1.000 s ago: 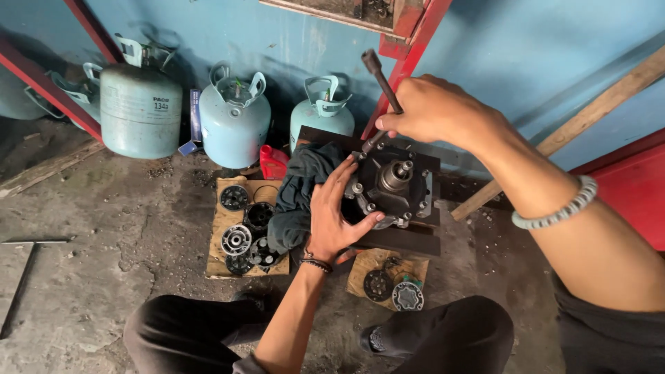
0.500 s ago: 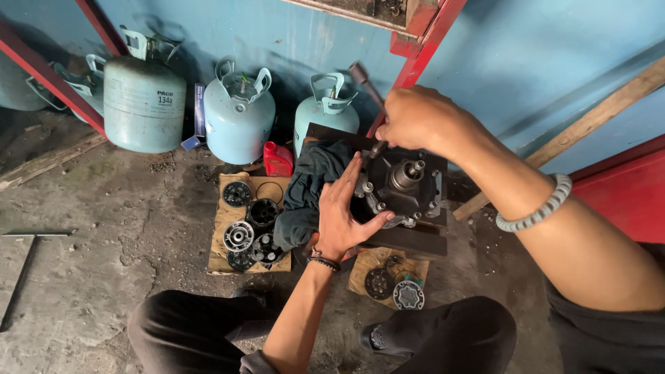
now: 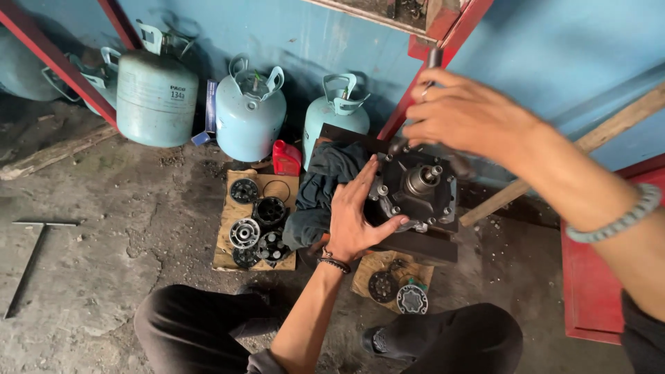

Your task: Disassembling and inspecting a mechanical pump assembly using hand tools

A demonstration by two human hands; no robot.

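Head view: left hand (image 3: 355,223) lies flat, bracing the compressor body (image 3: 414,192) on a dark block; right hand (image 3: 463,114) grips a wrench (image 3: 416,104). Cast metal, judged heavy, rigid, likely oily; hold the housing flanks.

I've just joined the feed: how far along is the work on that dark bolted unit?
Done: round parts laid out on cardboard. In hand: left hand steadies the dark unit; right hand works a tool at its upper edge. Left: several bolts remain seated around its face.
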